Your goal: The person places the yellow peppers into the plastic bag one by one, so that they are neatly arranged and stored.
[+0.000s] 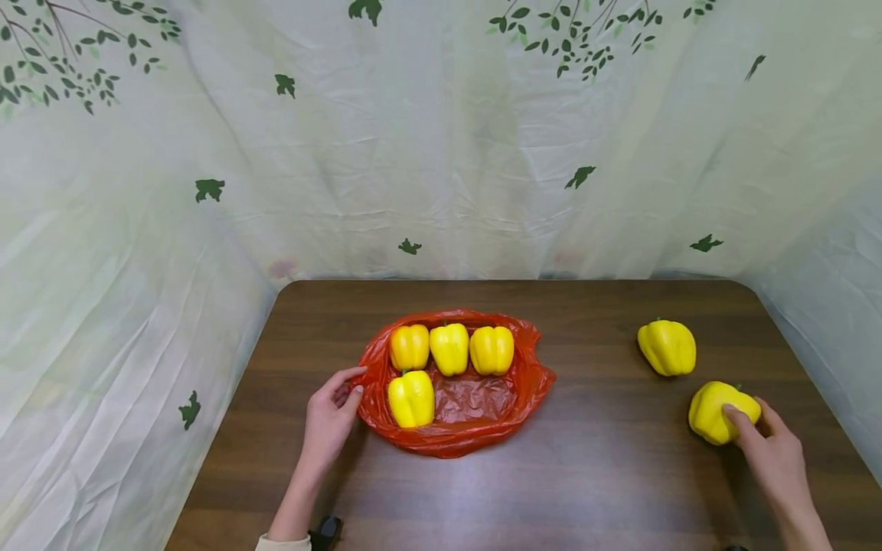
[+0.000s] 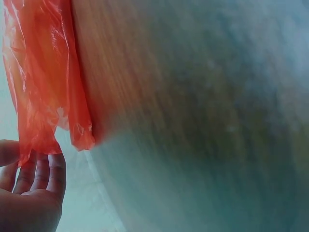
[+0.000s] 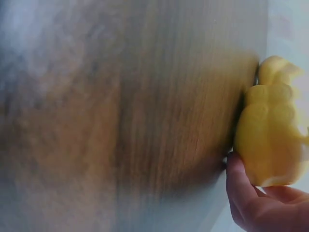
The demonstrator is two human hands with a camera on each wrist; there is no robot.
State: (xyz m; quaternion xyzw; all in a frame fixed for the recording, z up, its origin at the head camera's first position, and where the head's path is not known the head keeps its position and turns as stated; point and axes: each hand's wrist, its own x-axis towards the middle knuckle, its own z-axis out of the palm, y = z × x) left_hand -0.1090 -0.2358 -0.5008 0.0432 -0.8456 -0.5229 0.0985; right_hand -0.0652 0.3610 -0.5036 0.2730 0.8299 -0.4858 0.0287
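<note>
My left hand (image 1: 329, 419) pinches the left rim of a red plastic bag (image 1: 451, 445), which lies spread wide at its mouth. In the left wrist view, the bag's thin edge (image 2: 41, 140) runs between the thumb and fingers. Several yellow bell peppers sit inside: three side by side at the back and one pepper (image 1: 411, 399) at the front left. Far to the right, my right hand (image 1: 773, 453) grips another yellow bell pepper (image 1: 720, 414) between thumb and fingers. The right wrist view shows this pepper (image 3: 268, 137) close to the tabletop, its lower side against the fingers.
One more yellow bell pepper (image 1: 667, 347) lies on the brown wooden table (image 1: 592, 474), just behind the held one. A pale cloth backdrop (image 1: 441, 199) with leaf prints hangs behind the table and along both sides.
</note>
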